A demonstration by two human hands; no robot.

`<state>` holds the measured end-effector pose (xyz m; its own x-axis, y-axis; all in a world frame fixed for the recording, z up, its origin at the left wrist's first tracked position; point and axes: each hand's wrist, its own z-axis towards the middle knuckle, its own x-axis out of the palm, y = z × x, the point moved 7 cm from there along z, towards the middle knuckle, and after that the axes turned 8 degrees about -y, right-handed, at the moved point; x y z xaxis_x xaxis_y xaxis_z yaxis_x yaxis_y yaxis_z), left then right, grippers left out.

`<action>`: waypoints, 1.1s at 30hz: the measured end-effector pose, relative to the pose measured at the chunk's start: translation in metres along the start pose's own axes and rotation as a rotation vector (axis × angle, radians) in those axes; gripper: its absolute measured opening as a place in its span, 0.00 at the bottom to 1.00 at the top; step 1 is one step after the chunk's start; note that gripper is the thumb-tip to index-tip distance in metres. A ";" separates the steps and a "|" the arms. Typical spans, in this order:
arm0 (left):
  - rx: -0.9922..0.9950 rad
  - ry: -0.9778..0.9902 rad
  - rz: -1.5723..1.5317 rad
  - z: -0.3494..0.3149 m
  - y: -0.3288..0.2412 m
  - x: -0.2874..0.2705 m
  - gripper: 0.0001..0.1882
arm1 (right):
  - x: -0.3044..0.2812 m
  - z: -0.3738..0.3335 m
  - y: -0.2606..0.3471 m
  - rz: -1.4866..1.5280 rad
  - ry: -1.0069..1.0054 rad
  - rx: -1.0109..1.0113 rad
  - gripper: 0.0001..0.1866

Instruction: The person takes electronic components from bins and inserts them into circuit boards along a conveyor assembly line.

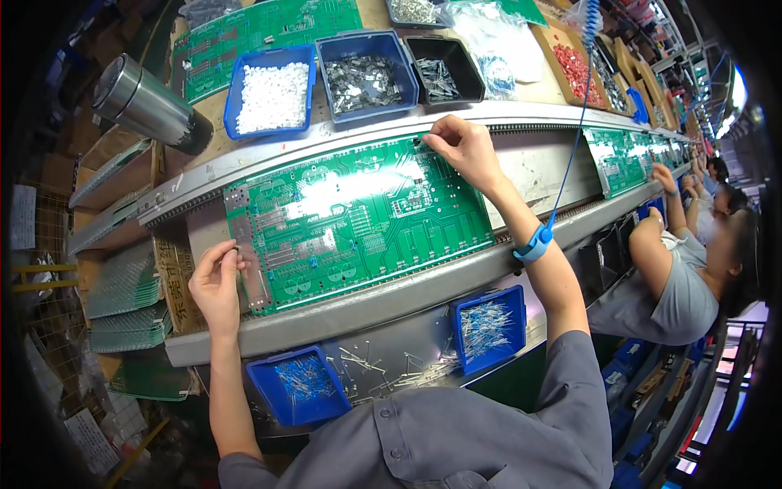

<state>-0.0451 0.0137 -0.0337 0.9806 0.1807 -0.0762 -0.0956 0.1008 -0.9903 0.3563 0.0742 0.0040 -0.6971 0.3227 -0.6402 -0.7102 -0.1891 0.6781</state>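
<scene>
A large green circuit board (358,236) lies flat across the rails of a conveyor, with a few small blue components on it. At its far edge, right of the middle, my right hand (468,151) pinches thumb and forefinger together; a tiny dark part shows at the fingertips, too small to name. A blue wrist strap (535,244) with a coiled cord circles my right wrist. By the board's left edge my left hand (217,285) is closed in a pinch, and what it holds is hidden apart from a dark speck.
Behind the conveyor rail (326,147) stand a blue bin of white parts (273,94), a bin of dark metal-like parts (366,81) and a black bin (444,73). Near me are two blue trays (269,391) (519,326) of leaded components. A steel tumbler (147,102) stands left; co-workers sit right.
</scene>
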 end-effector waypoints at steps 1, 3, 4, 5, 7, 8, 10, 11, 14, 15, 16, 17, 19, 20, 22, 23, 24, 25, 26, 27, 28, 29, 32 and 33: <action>0.003 -0.002 0.000 0.000 0.000 0.000 0.07 | 0.000 0.000 0.001 0.012 -0.009 -0.008 0.09; 0.003 -0.002 0.006 0.000 -0.001 0.000 0.07 | 0.000 0.000 0.002 0.003 -0.012 -0.010 0.09; 0.004 -0.003 0.013 0.000 -0.001 0.000 0.07 | -0.001 0.000 0.002 -0.005 -0.016 -0.012 0.09; 0.004 -0.004 0.013 0.000 -0.001 0.000 0.07 | 0.000 0.001 0.002 -0.005 -0.015 -0.013 0.09; -0.002 -0.001 -0.004 0.000 0.000 -0.001 0.07 | 0.001 0.001 0.001 -0.008 -0.017 -0.021 0.09; -0.002 -0.002 -0.005 0.000 0.000 0.000 0.07 | 0.001 0.001 0.001 -0.008 -0.016 -0.022 0.09; 0.014 -0.007 0.009 -0.001 -0.002 0.001 0.07 | 0.000 0.000 0.003 -0.050 -0.041 -0.072 0.09; 0.013 -0.009 0.008 -0.001 -0.002 0.001 0.07 | 0.001 0.000 0.003 -0.050 -0.040 -0.073 0.09; 0.002 -0.014 0.000 -0.001 -0.003 0.000 0.07 | 0.002 -0.001 0.003 -0.051 -0.054 -0.066 0.09; 0.003 -0.018 0.014 -0.001 -0.003 0.000 0.08 | 0.002 -0.001 0.005 -0.070 -0.062 -0.077 0.09; 0.004 -0.022 0.028 -0.001 -0.004 0.000 0.08 | 0.002 -0.001 0.007 -0.090 -0.069 -0.089 0.09; 0.003 -0.026 0.027 -0.001 -0.003 -0.001 0.08 | 0.003 -0.001 0.008 -0.089 -0.066 -0.092 0.09; -0.003 -0.019 0.002 0.000 0.000 -0.002 0.08 | 0.004 -0.002 0.003 -0.051 -0.061 -0.034 0.08; -0.004 -0.022 0.001 0.000 -0.001 0.000 0.08 | 0.006 -0.003 0.001 -0.051 -0.058 -0.036 0.08; -0.024 -0.049 -0.001 -0.001 -0.005 0.002 0.08 | 0.008 -0.005 0.003 -0.138 -0.059 -0.154 0.08; -0.023 -0.052 -0.003 -0.001 -0.004 0.002 0.08 | 0.006 -0.004 0.004 -0.139 -0.058 -0.157 0.08; -0.023 -0.046 -0.026 0.000 -0.003 0.002 0.08 | 0.005 -0.002 0.003 -0.166 -0.033 -0.141 0.08; -0.022 -0.040 -0.051 0.000 -0.003 0.002 0.08 | 0.004 -0.001 0.003 -0.195 -0.009 -0.125 0.08; -0.024 -0.044 -0.051 0.000 -0.001 0.001 0.08 | 0.006 0.000 0.005 -0.194 -0.005 -0.127 0.08; -0.017 -0.036 -0.042 0.000 0.001 0.001 0.08 | 0.010 0.001 0.003 -0.214 0.042 -0.093 0.08; -0.010 -0.027 -0.032 0.000 0.002 0.001 0.08 | 0.014 0.002 0.002 -0.234 0.089 -0.058 0.09; -0.005 -0.033 -0.034 0.001 0.004 -0.001 0.08 | 0.012 0.005 0.008 -0.233 0.088 -0.065 0.09; -0.009 -0.012 -0.051 0.001 0.005 -0.002 0.08 | 0.001 0.014 0.029 -0.278 0.055 -0.124 0.08; 0.000 0.007 -0.030 0.001 -0.002 0.003 0.08 | 0.000 0.019 0.035 -0.243 0.023 -0.178 0.08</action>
<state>-0.0421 0.0147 -0.0322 0.9841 0.1708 -0.0477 -0.0664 0.1055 -0.9922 0.3333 0.0851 0.0348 -0.5049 0.3578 -0.7856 -0.8613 -0.2693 0.4309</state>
